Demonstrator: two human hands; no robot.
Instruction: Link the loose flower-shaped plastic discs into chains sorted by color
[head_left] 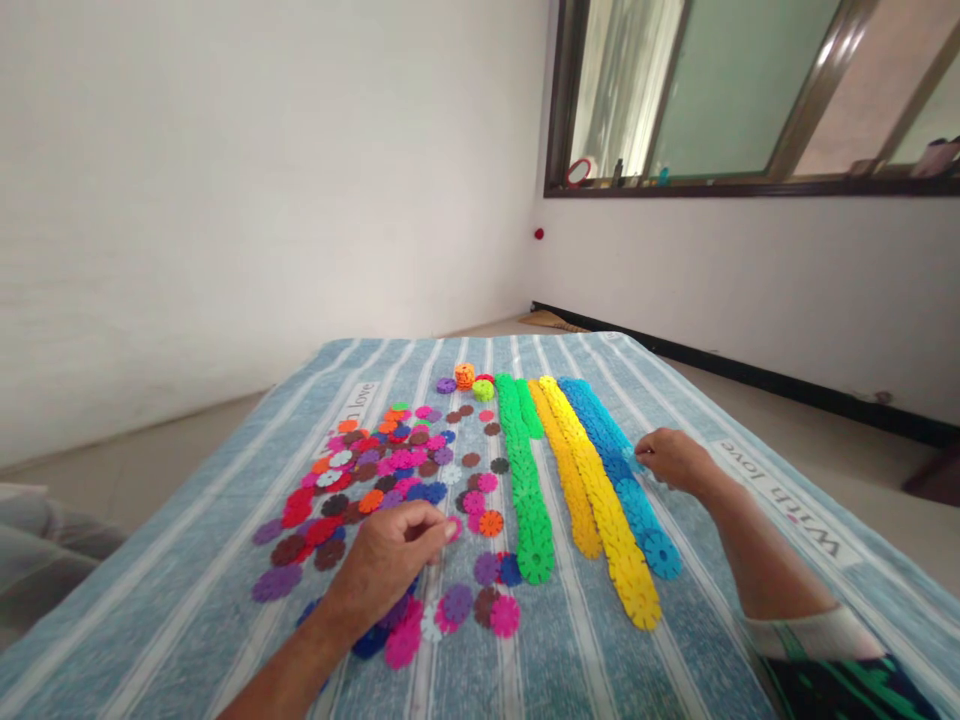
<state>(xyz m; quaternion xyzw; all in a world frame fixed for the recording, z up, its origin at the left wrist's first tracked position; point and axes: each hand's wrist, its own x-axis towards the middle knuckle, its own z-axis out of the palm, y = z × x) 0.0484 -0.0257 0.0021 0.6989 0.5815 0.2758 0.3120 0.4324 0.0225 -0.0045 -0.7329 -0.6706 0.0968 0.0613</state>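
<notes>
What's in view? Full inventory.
Loose discs: many, mixed, left and centre
Green rows: 2, centre
Yellow rows: 2, right of green
Blue discs: many, right of yellow
Small stacks: several, mixed, far end
Striped cloth: 1, blue-white, beneath
Window: 1, brown-framed, upper right
Sill items: several, mixed, window
Walls: 2, white, behind
Floor: 1, beige, below
Red object: 1, corner
Grey object: 1, left edge
Left hand: 1, pinching pink disc
Right hand: 1, at blue discs

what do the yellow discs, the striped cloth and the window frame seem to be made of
Yellow discs: probably smooth moulded plastic, going by their even, saturated colour and repeated notched rims. Striped cloth: likely matte fabric, given its mottled, shineless blue. Window frame: possibly metal, from its bright highlights, though plastic remains possible.
</notes>
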